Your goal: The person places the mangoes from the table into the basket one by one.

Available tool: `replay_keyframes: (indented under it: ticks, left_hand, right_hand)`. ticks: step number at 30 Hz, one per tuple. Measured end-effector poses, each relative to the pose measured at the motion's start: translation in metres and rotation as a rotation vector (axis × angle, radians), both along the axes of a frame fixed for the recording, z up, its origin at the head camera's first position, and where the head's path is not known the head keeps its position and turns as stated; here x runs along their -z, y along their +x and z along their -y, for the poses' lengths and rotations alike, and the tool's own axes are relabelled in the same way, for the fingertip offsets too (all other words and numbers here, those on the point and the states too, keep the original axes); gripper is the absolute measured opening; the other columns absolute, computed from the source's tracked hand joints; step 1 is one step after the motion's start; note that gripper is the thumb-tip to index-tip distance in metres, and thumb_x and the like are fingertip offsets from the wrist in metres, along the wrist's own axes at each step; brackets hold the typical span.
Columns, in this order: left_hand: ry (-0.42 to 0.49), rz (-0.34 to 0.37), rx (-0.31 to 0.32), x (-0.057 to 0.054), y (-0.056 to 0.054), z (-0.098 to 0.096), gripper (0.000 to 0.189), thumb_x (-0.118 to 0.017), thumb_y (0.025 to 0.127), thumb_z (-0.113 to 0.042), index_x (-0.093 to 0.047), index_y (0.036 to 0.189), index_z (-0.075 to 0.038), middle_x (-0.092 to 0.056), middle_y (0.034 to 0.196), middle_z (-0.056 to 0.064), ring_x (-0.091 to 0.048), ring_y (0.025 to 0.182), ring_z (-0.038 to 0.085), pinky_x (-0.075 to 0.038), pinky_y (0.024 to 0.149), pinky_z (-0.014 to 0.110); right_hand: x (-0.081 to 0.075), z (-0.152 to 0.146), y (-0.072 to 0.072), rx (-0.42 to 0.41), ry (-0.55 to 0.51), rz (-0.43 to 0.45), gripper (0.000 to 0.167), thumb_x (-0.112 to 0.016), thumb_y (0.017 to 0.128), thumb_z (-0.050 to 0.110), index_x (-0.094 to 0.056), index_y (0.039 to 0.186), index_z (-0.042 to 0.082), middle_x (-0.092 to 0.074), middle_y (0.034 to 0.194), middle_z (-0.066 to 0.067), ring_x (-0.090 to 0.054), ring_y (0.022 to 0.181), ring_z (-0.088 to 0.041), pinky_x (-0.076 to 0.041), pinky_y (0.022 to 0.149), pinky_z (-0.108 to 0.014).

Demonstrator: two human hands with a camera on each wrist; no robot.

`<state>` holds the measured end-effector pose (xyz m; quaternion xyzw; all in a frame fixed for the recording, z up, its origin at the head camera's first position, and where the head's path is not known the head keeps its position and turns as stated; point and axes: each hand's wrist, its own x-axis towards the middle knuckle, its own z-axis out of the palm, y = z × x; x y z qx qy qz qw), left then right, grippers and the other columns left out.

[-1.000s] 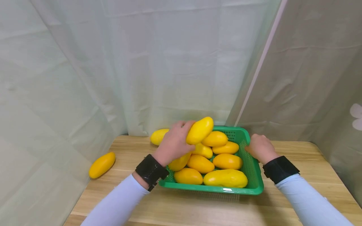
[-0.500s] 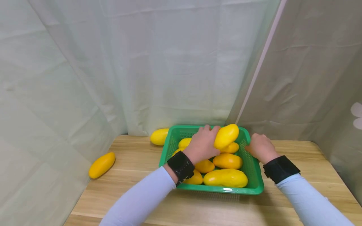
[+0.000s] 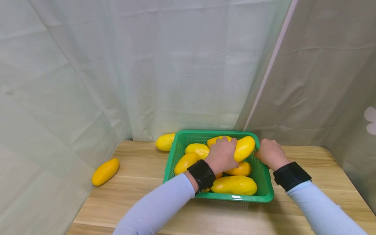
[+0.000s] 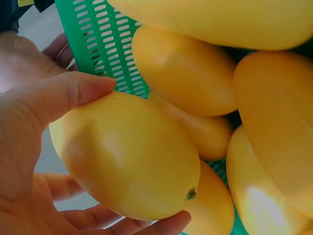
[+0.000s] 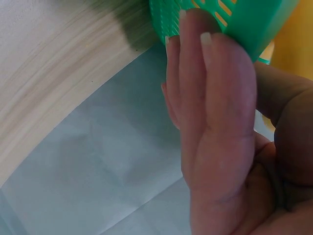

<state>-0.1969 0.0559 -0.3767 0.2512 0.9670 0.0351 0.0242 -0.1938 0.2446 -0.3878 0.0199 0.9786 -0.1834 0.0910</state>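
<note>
My left hand (image 3: 221, 157) grips a smooth yellow mango (image 3: 245, 148) over the right back part of the green plastic basket (image 3: 217, 133). In the left wrist view, the thumb lies along one side of this mango (image 4: 129, 156) and the fingers curl under the other; a small dark stem spot shows at its end. My right hand (image 3: 271, 154) holds the basket's right rim. The right wrist view has its fingers (image 5: 227, 93) outside the green wall and the thumb on the inner side. Several yellow-orange mangoes (image 3: 186, 163) lie in the basket, some hidden under my left arm.
A larger long yellow fruit (image 3: 234, 185) lies along the basket's front wall. One mango (image 3: 105, 172) rests at the left edge of the wooden table (image 3: 132, 192). Another yellow fruit (image 3: 165, 142) sits behind the basket's left side, near the curtain (image 3: 182, 81).
My left hand has carried the mango rightward and lowered it toward the basket's right back corner. My right hand stays on the rim. The basket and the two outside fruits have not moved.
</note>
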Motion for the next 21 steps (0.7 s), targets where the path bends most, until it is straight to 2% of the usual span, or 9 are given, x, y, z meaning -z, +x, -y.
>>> replay_keyframes:
  ticks: [6,14,21]
  left_hand:
    - [-0.006,0.013,0.001,0.006,0.003,-0.006,0.081,-0.076,0.067,-0.054,-0.043,0.13,-0.017,-0.052,0.1,0.004,-0.046,0.082,0.02,-0.045,0.063,0.028]
    - [0.019,-0.036,0.009,0.012,0.004,-0.009,0.076,-0.076,0.068,-0.052,-0.045,0.126,-0.014,-0.051,0.096,0.005,-0.046,0.078,0.02,-0.042,0.057,0.025]
    - [-0.014,-0.072,-0.018,0.017,0.004,-0.013,0.084,-0.073,0.069,-0.056,-0.043,0.134,-0.013,-0.054,0.11,0.009,-0.051,0.08,0.021,-0.045,0.056,0.024]
  right_hand:
    - [0.001,0.0,0.001,-0.002,-0.021,0.007,0.015,-0.06,0.08,0.013,-0.057,0.07,0.001,-0.052,0.06,-0.009,-0.053,0.049,-0.02,-0.045,0.045,-0.027]
    - [0.0,0.0,0.001,-0.004,0.004,0.01,0.017,-0.062,0.08,0.012,-0.057,0.068,0.001,-0.052,0.06,-0.01,-0.052,0.048,-0.021,-0.044,0.045,-0.027]
    - [0.0,-0.002,-0.001,0.008,0.0,0.035,0.018,-0.06,0.081,0.014,-0.057,0.074,-0.001,-0.053,0.062,-0.01,-0.054,0.05,-0.021,-0.045,0.045,-0.027]
